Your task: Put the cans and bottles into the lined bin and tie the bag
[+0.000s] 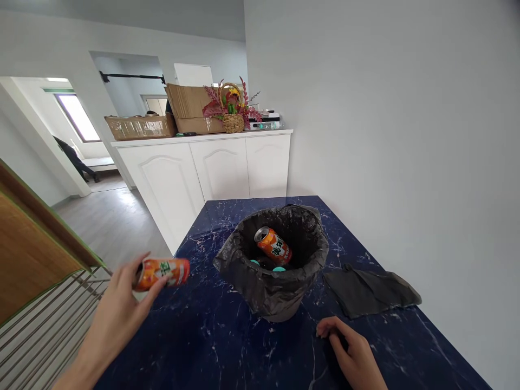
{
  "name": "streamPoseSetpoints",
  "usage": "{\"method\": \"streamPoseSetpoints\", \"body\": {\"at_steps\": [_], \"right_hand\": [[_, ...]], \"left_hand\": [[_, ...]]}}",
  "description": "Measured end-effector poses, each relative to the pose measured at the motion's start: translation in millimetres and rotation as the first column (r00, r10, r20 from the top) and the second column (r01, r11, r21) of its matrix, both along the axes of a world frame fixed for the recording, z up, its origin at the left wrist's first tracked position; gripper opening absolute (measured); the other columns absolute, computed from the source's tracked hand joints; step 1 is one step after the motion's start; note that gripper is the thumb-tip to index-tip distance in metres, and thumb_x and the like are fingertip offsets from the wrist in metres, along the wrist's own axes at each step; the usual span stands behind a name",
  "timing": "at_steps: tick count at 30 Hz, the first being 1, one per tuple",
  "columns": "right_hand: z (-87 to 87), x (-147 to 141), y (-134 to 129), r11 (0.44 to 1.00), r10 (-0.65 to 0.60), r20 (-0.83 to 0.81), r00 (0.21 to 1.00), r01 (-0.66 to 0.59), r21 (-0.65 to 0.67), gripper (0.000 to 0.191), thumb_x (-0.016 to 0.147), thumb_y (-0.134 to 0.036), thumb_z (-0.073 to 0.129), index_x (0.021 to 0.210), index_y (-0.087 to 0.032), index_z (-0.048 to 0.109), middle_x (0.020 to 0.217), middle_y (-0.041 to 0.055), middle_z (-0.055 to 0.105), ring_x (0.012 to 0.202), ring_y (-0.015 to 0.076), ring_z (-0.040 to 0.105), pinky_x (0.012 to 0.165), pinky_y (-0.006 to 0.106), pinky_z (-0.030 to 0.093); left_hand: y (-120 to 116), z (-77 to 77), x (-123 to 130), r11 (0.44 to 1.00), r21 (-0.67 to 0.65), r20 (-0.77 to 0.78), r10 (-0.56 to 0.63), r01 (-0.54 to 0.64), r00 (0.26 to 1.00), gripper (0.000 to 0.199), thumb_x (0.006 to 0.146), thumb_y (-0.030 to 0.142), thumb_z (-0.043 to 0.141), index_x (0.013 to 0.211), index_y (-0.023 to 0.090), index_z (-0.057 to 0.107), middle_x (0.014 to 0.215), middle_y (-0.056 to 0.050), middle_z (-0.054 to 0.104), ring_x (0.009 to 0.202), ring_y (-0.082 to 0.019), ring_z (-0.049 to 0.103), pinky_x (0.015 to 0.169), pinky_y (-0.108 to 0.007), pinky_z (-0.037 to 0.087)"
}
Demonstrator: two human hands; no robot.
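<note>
My left hand grips an orange soda can, which lies sideways between the thumb and fingers above the table's left edge. My right hand rests on the blue marbled tabletop with its fingers loosely bent and nothing in them. Between the hands stands a small trash bin lined with a black garbage bag folded over its rim. Inside the bin, another orange soda can leans at a tilt, with teal bottle caps near the front rim.
A folded black garbage bag lies right of the bin, near the wall. At left are a metal rack and a wooden panel. Behind, a white cabinet holds cardboard boxes and a flower basket.
</note>
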State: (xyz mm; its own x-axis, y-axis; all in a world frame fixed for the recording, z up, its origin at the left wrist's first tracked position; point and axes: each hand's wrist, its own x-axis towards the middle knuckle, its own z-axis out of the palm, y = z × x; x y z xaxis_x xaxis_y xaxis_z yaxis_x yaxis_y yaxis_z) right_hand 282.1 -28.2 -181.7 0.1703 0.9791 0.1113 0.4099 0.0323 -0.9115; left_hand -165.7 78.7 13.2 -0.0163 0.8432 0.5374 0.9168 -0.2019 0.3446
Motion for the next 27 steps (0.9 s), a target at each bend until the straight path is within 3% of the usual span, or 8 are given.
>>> {"method": "streamPoseSetpoints", "body": {"at_steps": [2, 5, 8, 11, 15, 20, 23, 27], "right_hand": [[-1.7, -0.4, 0.0, 1.000, 0.004, -0.002, 1.000, -0.004, -0.003, 0.028, 0.099, -0.038, 0.048, 0.095, -0.025, 0.073, 0.093, 0.0093, 0.075, 0.083, 0.0239, 0.074, 0.069, 0.029, 0.056], [-4.7, -1.0, -0.4, 1.000, 0.002, -0.008, 1.000, -0.002, -0.014, 0.031, 0.101, -0.039, 0.045, 0.096, -0.025, 0.072, 0.094, 0.0097, 0.075, 0.081, 0.0239, 0.073, 0.066, 0.030, 0.053], [-5.5, -1.3, -0.4, 1.000, 0.006, -0.007, 1.000, -0.006, -0.013, 0.032, 0.103, -0.038, 0.044, 0.097, -0.025, 0.072, 0.093, 0.0093, 0.074, 0.079, 0.0234, 0.072, 0.066, 0.030, 0.052], [-3.4, -1.4, 0.2, 1.000, 0.014, -0.013, 1.000, -0.014, 0.021, 0.030, 0.103, -0.035, 0.044, 0.096, -0.025, 0.071, 0.094, 0.0092, 0.074, 0.085, 0.0249, 0.072, 0.071, 0.031, 0.052], [-0.4, -1.5, 1.0, 0.999, 0.022, -0.024, 0.999, -0.021, 0.027, 0.030, 0.104, -0.033, 0.042, 0.096, -0.025, 0.071, 0.094, 0.0093, 0.074, 0.087, 0.0253, 0.072, 0.072, 0.031, 0.052], [-1.2, -1.1, 0.3, 1.000, 0.025, -0.035, 0.999, -0.025, -0.005, 0.032, 0.105, -0.036, 0.041, 0.097, -0.025, 0.070, 0.095, 0.0095, 0.073, 0.088, 0.0252, 0.072, 0.070, 0.031, 0.051], [-2.3, -0.8, -0.3, 1.000, 0.029, -0.029, 0.999, -0.029, -0.003, 0.031, 0.104, -0.036, 0.043, 0.098, -0.025, 0.070, 0.095, 0.0095, 0.074, 0.088, 0.0256, 0.073, 0.069, 0.031, 0.051], [-2.6, -0.4, -0.4, 1.000, 0.017, -0.013, 1.000, -0.017, 0.001, 0.031, 0.103, -0.037, 0.043, 0.098, -0.026, 0.071, 0.095, 0.0091, 0.074, 0.086, 0.0249, 0.073, 0.069, 0.030, 0.053]], "left_hand": [[-1.7, 34.1, 33.6, 0.995, 0.093, 0.165, 0.019, -0.035, 0.986, 0.073, 0.092, 0.069, 0.065, 0.151, 0.028, 0.053, 0.126, -0.010, 0.070, 0.098, -0.035, 0.074, 0.086, -0.051, 0.063], [-2.1, 71.8, 89.7, 0.946, 0.247, 0.402, -0.295, 0.208, 0.867, 0.063, 0.092, 0.057, 0.073, 0.144, 0.026, 0.056, 0.131, -0.009, 0.070, 0.106, -0.028, 0.073, 0.087, -0.040, 0.065], [3.2, 88.1, 144.2, 0.864, 0.255, 0.351, -0.502, 0.435, 0.790, 0.053, 0.093, 0.047, 0.076, 0.138, 0.025, 0.059, 0.129, -0.009, 0.071, 0.103, -0.024, 0.075, 0.089, -0.038, 0.064], [13.3, 88.4, 182.5, 0.800, 0.134, 0.241, -0.598, 0.584, 0.764, 0.057, 0.094, 0.047, 0.076, 0.143, 0.026, 0.057, 0.136, -0.011, 0.071, 0.119, -0.029, 0.072, 0.100, -0.044, 0.062], [22.5, 78.0, 190.6, 0.775, -0.065, 0.166, -0.613, 0.629, 0.772, 0.073, 0.101, 0.055, 0.067, 0.164, 0.033, 0.038, 0.164, -0.012, 0.054, 0.149, -0.037, 0.053, 0.102, -0.047, 0.062], [25.8, 52.0, 146.7, 0.895, 0.042, 0.268, -0.438, 0.444, 0.858, 0.059, 0.104, 0.059, 0.059, 0.155, 0.029, 0.050, 0.158, -0.012, 0.059, 0.149, -0.036, 0.054, 0.115, -0.052, 0.053], [26.8, 20.3, 109.2, 0.950, -0.004, 0.337, -0.294, 0.313, 0.894, 0.058, 0.103, 0.064, 0.057, 0.146, 0.026, 0.055, 0.153, -0.014, 0.062, 0.146, -0.036, 0.057, 0.118, -0.055, 0.051], [24.6, -48.4, 56.4, 0.968, -0.153, 0.239, -0.161, 0.201, 0.958, 0.063, 0.099, 0.071, 0.055, 0.141, 0.024, 0.058, 0.144, -0.015, 0.069, 0.138, -0.040, 0.064, 0.113, -0.059, 0.054]]}}
